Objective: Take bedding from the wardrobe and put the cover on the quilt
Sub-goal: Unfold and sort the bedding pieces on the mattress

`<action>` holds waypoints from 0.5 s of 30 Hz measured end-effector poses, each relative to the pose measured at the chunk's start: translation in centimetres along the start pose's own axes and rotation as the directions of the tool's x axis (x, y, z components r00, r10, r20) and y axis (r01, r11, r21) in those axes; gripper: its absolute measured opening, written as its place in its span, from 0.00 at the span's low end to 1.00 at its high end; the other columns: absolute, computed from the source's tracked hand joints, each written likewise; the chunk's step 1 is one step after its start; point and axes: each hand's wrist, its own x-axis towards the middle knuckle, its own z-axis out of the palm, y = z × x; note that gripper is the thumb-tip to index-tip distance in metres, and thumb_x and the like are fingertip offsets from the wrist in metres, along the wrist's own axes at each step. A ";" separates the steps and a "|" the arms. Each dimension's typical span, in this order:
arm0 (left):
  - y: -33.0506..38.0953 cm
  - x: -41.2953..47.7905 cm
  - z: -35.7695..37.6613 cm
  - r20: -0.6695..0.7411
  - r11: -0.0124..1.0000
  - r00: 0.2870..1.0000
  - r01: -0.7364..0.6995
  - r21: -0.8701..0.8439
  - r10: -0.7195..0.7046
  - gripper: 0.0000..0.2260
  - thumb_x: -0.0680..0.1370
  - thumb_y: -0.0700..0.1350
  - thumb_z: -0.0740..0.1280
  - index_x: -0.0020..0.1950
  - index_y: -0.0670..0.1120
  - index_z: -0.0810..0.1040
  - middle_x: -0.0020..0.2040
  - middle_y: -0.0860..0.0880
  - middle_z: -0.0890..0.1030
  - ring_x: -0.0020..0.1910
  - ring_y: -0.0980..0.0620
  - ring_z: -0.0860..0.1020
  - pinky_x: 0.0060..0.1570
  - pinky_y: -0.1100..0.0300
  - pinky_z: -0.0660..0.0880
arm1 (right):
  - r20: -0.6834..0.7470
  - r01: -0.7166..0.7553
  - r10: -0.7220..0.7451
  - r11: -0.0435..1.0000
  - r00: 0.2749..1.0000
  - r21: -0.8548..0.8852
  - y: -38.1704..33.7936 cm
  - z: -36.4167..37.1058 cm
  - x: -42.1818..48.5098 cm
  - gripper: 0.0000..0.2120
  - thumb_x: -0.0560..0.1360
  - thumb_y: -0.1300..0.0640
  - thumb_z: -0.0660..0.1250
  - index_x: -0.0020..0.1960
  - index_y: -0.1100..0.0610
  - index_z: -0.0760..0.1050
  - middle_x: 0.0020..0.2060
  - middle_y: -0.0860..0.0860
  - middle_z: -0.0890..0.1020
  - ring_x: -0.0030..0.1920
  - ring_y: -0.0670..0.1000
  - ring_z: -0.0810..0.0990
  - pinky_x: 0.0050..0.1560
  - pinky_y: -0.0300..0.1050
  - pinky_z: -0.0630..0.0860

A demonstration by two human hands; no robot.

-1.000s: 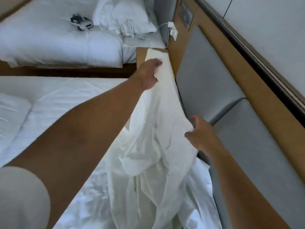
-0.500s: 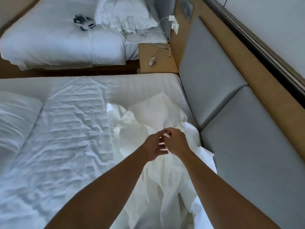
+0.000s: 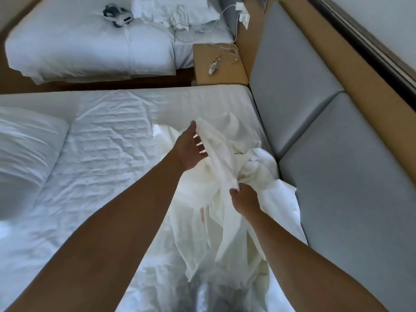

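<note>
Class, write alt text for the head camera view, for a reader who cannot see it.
A right hand grips a bunched white quilt cover on a bed; the left hand has spread fingers under its raised edge.

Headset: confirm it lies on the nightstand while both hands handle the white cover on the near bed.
Wrong in one respect: the headset lies on the far bed, not the nightstand, as the head view shows. The left hand and right hand do handle the white cover on the near bed.

One wide-angle head camera looks forward and steeply down from close above the near bed [image 3: 101, 154], grey headboard [image 3: 292, 86] at right, second bed [image 3: 90, 48] beyond.
</note>
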 end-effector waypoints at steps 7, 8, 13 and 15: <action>-9.8 -3.8 -1.6 -0.104 0.670 0.994 0.062 0.740 0.023 0.13 0.80 0.48 0.70 0.54 0.38 0.80 0.51 0.40 0.83 0.46 0.46 0.78 0.52 0.47 0.78 | 0.168 0.188 -0.207 0.975 0.964 0.118 -0.6 -1.2 -0.4 0.08 0.80 0.53 0.67 0.55 0.55 0.80 0.47 0.48 0.83 0.50 0.53 0.82 0.53 0.48 0.77; -10.2 -4.2 -2.1 -0.138 0.616 0.982 0.031 0.787 0.127 0.13 0.81 0.49 0.69 0.46 0.39 0.79 0.43 0.42 0.81 0.42 0.47 0.76 0.46 0.51 0.76 | 0.132 0.194 -0.210 0.973 0.969 0.122 -0.3 -1.6 -0.6 0.06 0.80 0.52 0.67 0.54 0.53 0.79 0.47 0.45 0.82 0.51 0.51 0.82 0.54 0.47 0.77; -11.1 -10.8 -6.0 -0.172 0.680 0.950 -0.054 0.731 0.260 0.03 0.80 0.53 0.69 0.50 0.57 0.83 0.47 0.58 0.84 0.49 0.55 0.82 0.53 0.60 0.75 | 0.024 0.154 -0.182 0.889 0.983 0.430 2.7 -5.0 -3.8 0.04 0.77 0.51 0.71 0.51 0.49 0.83 0.49 0.46 0.86 0.54 0.50 0.83 0.63 0.55 0.78; -11.1 -14.1 -7.5 -0.192 0.721 0.933 -0.094 0.686 0.304 0.05 0.80 0.51 0.69 0.54 0.56 0.84 0.50 0.54 0.86 0.52 0.53 0.84 0.56 0.56 0.77 | 0.021 0.148 -0.183 0.853 0.983 0.501 3.4 -6.1 -5.6 0.07 0.76 0.49 0.73 0.54 0.47 0.84 0.50 0.43 0.86 0.55 0.48 0.83 0.64 0.56 0.78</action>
